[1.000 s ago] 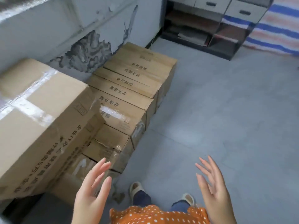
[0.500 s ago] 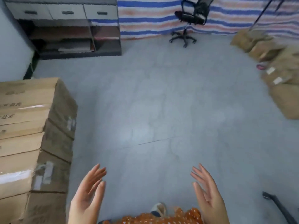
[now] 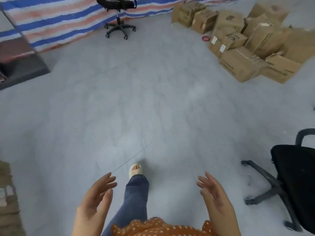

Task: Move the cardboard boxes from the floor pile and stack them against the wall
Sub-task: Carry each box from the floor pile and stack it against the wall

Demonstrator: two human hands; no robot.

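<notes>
A loose pile of brown cardboard boxes [image 3: 247, 40] lies on the grey floor at the far right, several of them tilted. The edge of the stacked boxes [image 3: 7, 198] shows at the lower left border. My left hand [image 3: 95, 201] and my right hand [image 3: 214, 196] are held out in front of me at waist height, palms facing each other, fingers straight and spread. Both hold nothing and are far from the pile.
A black office chair [image 3: 289, 181] stands close on my right. Another black swivel chair [image 3: 119, 16] is at the back by a striped tarp [image 3: 51, 19]. A dark shelf unit [image 3: 18, 62] is at the left. My foot [image 3: 135, 170] steps forward on the floor [image 3: 153, 103].
My view has swung right, away from the stacked boxes at the wall and toward the floor pile. Both hands stay empty and spread. One leg has stepped forward.
</notes>
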